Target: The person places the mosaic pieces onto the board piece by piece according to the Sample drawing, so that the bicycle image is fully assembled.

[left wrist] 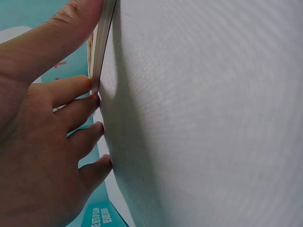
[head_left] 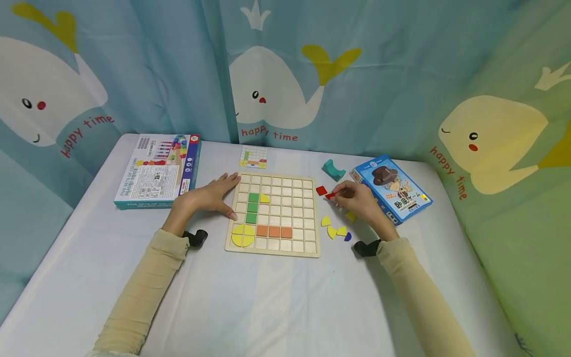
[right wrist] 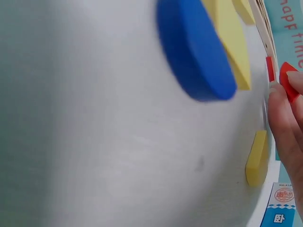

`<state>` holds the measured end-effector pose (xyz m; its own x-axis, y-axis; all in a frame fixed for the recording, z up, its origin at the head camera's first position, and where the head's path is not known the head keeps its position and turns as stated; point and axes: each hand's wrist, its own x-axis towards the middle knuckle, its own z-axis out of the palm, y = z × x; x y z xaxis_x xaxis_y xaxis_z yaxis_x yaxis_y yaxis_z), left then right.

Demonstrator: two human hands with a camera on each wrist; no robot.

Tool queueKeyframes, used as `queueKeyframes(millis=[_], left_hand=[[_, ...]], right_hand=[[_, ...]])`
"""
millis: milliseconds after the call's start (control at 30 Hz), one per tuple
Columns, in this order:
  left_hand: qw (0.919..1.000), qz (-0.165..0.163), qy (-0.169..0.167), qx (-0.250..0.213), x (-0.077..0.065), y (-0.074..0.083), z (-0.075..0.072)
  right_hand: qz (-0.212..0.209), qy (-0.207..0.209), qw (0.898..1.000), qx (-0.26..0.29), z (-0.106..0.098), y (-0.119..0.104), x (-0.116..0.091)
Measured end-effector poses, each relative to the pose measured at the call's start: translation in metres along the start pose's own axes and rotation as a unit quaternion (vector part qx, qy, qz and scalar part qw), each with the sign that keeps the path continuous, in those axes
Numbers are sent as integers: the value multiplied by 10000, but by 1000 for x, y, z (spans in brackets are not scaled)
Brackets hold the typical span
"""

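Note:
A wooden grid board (head_left: pixel 285 213) lies mid-table, bearing green squares (head_left: pixel 252 208), orange squares (head_left: pixel 274 231), a lone yellow quarter piece (head_left: pixel 264 198) and a yellow circle (head_left: pixel 243 235) of quarter pieces. My left hand (head_left: pixel 214 196) touches the board's left edge, thumb and fingers spread; the left wrist view shows the thumb (left wrist: pixel 71 28) against the rim. Right of the board, my right hand (head_left: pixel 357 199) pinches a small red piece (right wrist: pixel 287 80) between thumb and fingers. Beside it a red square (head_left: pixel 321 190) lies on the cloth.
Several yellow pieces (head_left: pixel 331 232) and a blue half-round piece (head_left: pixel 348 237) lie right of the board. Behind stand a pattern card (head_left: pixel 254 156) and a teal curved block (head_left: pixel 333 170). Boxed games flank the board, one white and teal (head_left: pixel 151 173), one blue (head_left: pixel 392 188).

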<state>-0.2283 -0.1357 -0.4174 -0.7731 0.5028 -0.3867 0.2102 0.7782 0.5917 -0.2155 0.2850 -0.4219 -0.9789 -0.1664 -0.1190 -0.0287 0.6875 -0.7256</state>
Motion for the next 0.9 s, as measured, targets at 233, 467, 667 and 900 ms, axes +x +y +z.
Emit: queueKeyframes(millis=[233, 467, 667, 900], left_hand=[[10000, 34, -14, -9, 0, -1, 0], [10000, 53, 15, -4, -1, -1, 0], [10000, 63, 22, 15, -2, 0, 0], [10000, 56, -8, -1, -2, 2, 0]], right_hand=[[-123, -236, 9995, -145, 6, -6, -16], [-385, -580, 9975, -114, 14, -9, -27], [-604, -806, 9949, -68, 22, -16, -30], [-1030, -890, 9906, -138, 34, -22, -31]])
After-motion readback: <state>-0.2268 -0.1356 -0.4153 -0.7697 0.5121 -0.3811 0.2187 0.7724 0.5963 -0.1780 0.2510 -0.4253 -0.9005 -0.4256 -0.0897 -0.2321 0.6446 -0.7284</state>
